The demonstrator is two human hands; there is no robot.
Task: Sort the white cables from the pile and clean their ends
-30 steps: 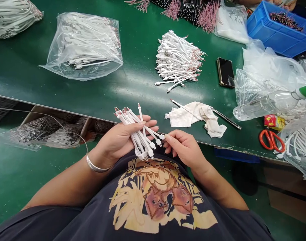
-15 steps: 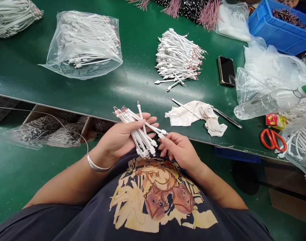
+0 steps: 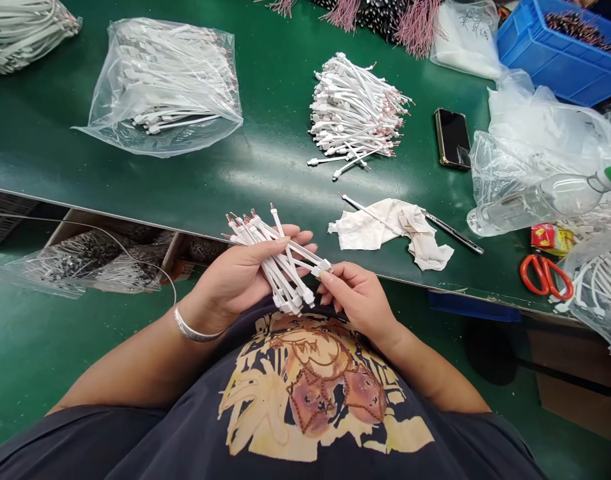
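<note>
A bundle of short white cables [image 3: 285, 280] lies across the palm of my left hand [image 3: 235, 277], with the thumb pressed over it. Their white connector ends point down toward my shirt, and reddish bare wire tips stick out at the other end. My right hand [image 3: 358, 297] pinches the connector end of a white cable that slants out of the bundle to the right. On the green table beyond, a pile of similar white cables [image 3: 355, 110] is heaped. A crumpled white cloth [image 3: 385, 227] lies nearer, with one cable across it.
A clear bag of white cables [image 3: 170, 87] lies at the left. A phone [image 3: 453, 139], a tweezer-like metal tool [image 3: 453, 232], red-handled scissors [image 3: 545, 276], a plastic bottle [image 3: 535, 203] and a blue bin [image 3: 560, 53] are at the right. The table edge [image 3: 110, 212] runs just before me.
The right fingers have shifted slightly up and left on the connector end, and the slanting cables sit closer together. The left hand keeps its hold on the bundle.
</note>
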